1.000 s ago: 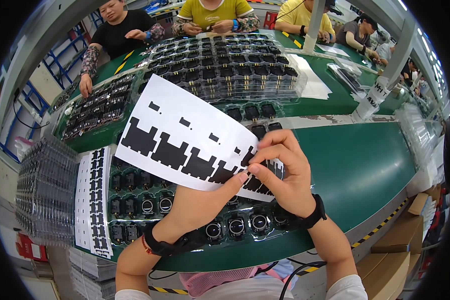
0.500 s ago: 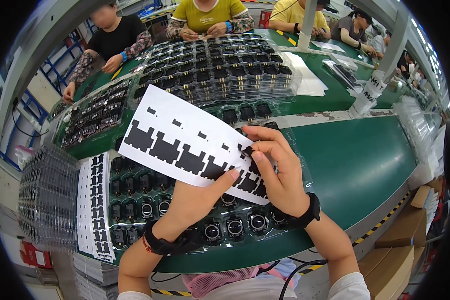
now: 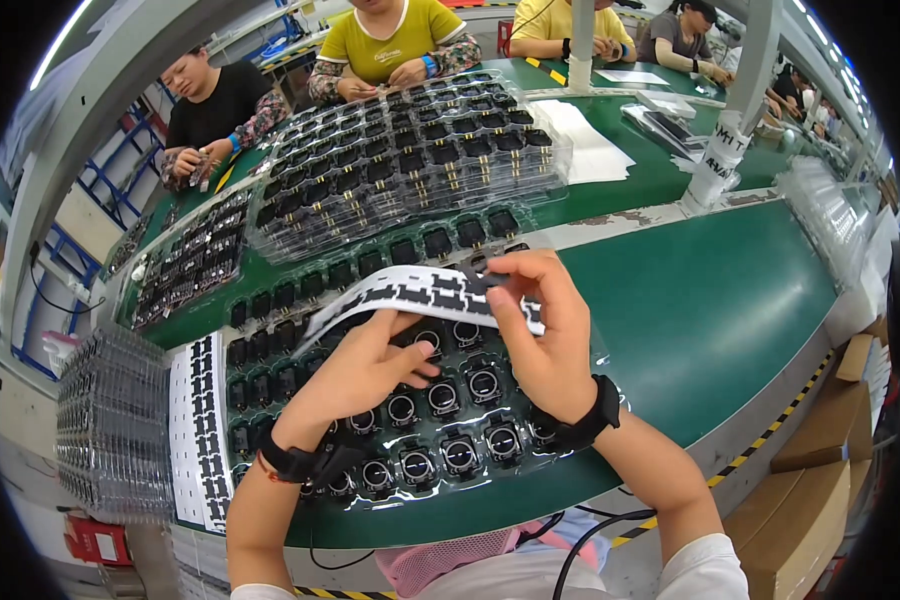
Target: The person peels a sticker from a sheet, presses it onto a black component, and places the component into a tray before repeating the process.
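Note:
A white backing sheet of black die-cut stickers (image 3: pixel 407 288) is bent in an arch above the clear plastic tray (image 3: pixel 530 470). My right hand (image 3: pixel 550 345) is closed at its right end, thumb and forefinger pinching a black sticker (image 3: pixel 484 279). My left hand (image 3: pixel 355 372) is under the sheet's near edge, thumb and fingers apart. Its fingertips are partly hidden, so I cannot tell how firmly they touch the paper. Below both hands, the tray holds black parts, several with round, lens-like rings (image 3: pixel 460 455).
More sticker sheets (image 3: pixel 200 430) lie left of the tray, beside a tall stack of clear trays (image 3: pixel 113 430). Filled trays (image 3: pixel 400 150) are piled at the back. A taped post (image 3: pixel 718 165) stands at right. Co-workers sit across the green table (image 3: pixel 710 300).
The sheet has gone from nearly flat and tilted toward me to arched and seen at a low angle. My left thumb has come off its face. The view has shifted slightly.

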### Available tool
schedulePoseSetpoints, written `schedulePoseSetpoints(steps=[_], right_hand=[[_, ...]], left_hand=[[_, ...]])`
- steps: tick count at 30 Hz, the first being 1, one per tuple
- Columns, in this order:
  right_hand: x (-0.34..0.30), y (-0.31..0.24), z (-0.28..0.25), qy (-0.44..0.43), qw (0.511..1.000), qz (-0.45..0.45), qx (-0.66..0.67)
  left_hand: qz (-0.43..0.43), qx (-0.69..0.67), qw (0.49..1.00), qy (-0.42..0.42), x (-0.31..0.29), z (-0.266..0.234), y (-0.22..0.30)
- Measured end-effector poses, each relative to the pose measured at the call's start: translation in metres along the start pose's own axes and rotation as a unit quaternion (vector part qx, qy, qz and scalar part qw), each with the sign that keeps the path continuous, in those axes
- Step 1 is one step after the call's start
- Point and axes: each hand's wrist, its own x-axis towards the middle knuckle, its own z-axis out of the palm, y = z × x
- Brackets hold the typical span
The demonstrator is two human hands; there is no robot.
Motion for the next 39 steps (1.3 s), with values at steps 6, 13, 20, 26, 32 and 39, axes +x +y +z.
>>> schedulePoseSetpoints(steps=[6, 13, 20, 26, 32, 39], right_hand=[[0.002, -0.006, -0.003, -0.021, 1.000, -0.011, -0.004], [-0.001, -0.004, -0.006, -0.043, 0.999, -0.016, -0.015], [0.004, -0.002, -0.010, 0.001, 0.999, -0.027, -0.018], [0.007, -0.004, -0.012, -0.001, 0.997, -0.066, -0.039], [0.002, -0.003, -0.005, -0.080, 0.993, 0.041, 0.071], [-0.003, -0.005, 0.004, -0.143, 0.974, 0.144, 0.101]], left_hand=[[0.109, 0.490, 0.858, 0.104, 0.021, 0.011, 0.001], [0.043, 0.573, 0.815, 0.077, 0.031, 0.024, -0.002], [0.061, 0.401, 0.908, 0.104, 0.007, 0.025, 0.028], [0.125, 0.024, 0.987, 0.094, -0.019, 0.027, 0.016], [0.145, -0.084, 0.981, 0.097, -0.018, 0.018, 0.006], [0.156, -0.130, 0.976, 0.077, -0.012, 0.011, -0.006]])
